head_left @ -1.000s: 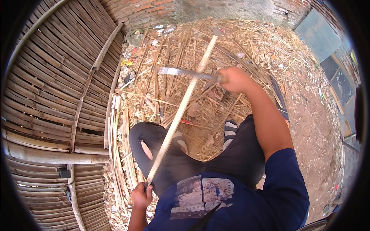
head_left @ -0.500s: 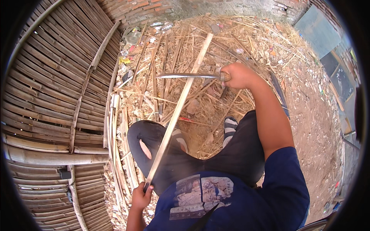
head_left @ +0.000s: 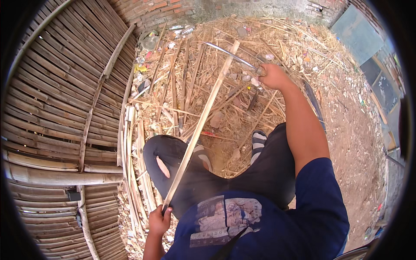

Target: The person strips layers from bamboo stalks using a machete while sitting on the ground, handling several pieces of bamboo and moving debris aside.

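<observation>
A long, pale split bamboo strip (head_left: 200,125) slants from beside my left thigh up and away to the right. Its near end is gripped by my left hand (head_left: 160,222), thumb on top and fingers wrapped round. My right hand (head_left: 274,76) is closed on the handle of a machete (head_left: 236,57). The long blade points to the far left and crosses the strip near its far end. Whether the edge touches the strip I cannot tell.
On my left stands a bamboo slat wall (head_left: 65,104), with split bamboo strips (head_left: 141,173) piled along its foot. Straw, shavings and rubble litter the ground ahead up to a brick wall (head_left: 173,13). Bare dirt (head_left: 346,164) and leaning grey panels (head_left: 357,34) lie to the right.
My right hand has moved the machete away from me, toward the strip's far end, and the blade now tilts with its tip farther off. The left hand and strip stay nearly still.
</observation>
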`<act>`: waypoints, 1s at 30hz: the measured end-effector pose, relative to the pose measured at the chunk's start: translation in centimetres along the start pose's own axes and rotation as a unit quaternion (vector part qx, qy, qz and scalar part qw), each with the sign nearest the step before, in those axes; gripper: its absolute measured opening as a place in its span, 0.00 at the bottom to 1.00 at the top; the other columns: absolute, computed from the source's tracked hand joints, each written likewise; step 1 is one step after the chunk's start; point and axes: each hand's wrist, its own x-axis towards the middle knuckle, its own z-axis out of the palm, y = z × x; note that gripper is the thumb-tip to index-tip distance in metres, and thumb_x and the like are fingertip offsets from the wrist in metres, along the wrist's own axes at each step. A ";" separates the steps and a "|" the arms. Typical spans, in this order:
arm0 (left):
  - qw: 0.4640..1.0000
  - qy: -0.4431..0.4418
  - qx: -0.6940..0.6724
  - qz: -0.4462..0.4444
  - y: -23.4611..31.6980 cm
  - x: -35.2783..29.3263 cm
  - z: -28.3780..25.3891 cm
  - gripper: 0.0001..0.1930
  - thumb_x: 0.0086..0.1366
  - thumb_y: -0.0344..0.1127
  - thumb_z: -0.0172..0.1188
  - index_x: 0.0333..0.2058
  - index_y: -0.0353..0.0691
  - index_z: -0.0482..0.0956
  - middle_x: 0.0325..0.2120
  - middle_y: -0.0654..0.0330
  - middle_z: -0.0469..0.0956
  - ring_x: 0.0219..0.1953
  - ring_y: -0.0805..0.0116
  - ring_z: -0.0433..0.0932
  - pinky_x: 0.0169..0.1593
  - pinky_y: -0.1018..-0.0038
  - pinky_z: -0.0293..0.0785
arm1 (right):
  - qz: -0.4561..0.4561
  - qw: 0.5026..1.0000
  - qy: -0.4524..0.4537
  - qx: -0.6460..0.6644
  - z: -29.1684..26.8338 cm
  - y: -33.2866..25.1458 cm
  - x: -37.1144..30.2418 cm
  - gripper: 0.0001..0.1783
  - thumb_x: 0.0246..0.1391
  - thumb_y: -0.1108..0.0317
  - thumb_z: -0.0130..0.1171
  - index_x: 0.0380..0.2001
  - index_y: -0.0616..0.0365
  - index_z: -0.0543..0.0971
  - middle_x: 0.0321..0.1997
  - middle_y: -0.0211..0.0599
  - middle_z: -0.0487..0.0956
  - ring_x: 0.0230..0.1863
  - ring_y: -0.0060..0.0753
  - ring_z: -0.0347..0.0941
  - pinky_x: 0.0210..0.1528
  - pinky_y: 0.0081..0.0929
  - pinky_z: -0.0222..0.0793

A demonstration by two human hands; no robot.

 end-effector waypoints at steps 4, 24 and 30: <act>1.000 0.018 0.000 0.010 -0.3 -0.4 0.3 0.17 0.70 0.43 0.62 0.29 0.34 0.76 0.17 0.45 0.76 0.22 0.41 0.77 0.27 0.58 0.71 | -0.042 0.991 -0.119 0.033 -0.8 -4.1 -0.4 0.18 0.53 0.59 0.68 0.47 0.50 0.83 0.38 0.46 0.84 0.42 0.49 0.81 0.47 0.45 0.76; 0.983 0.104 0.143 0.042 -2.0 -0.5 2.3 0.16 0.67 0.42 0.64 0.32 0.32 0.76 0.22 0.42 0.77 0.24 0.37 0.77 0.28 0.49 0.71 | 0.016 0.999 -0.007 0.034 -2.1 -2.1 -0.5 0.13 0.53 0.62 0.65 0.42 0.49 0.83 0.35 0.41 0.85 0.37 0.45 0.82 0.42 0.43 0.76; 0.984 0.091 0.147 0.038 -3.0 -0.8 2.7 0.16 0.67 0.42 0.64 0.37 0.31 0.78 0.23 0.42 0.78 0.24 0.37 0.78 0.28 0.50 0.72 | 0.012 0.999 0.035 0.019 -2.3 -4.0 -1.2 0.13 0.52 0.61 0.67 0.40 0.51 0.82 0.35 0.40 0.85 0.37 0.44 0.82 0.42 0.44 0.77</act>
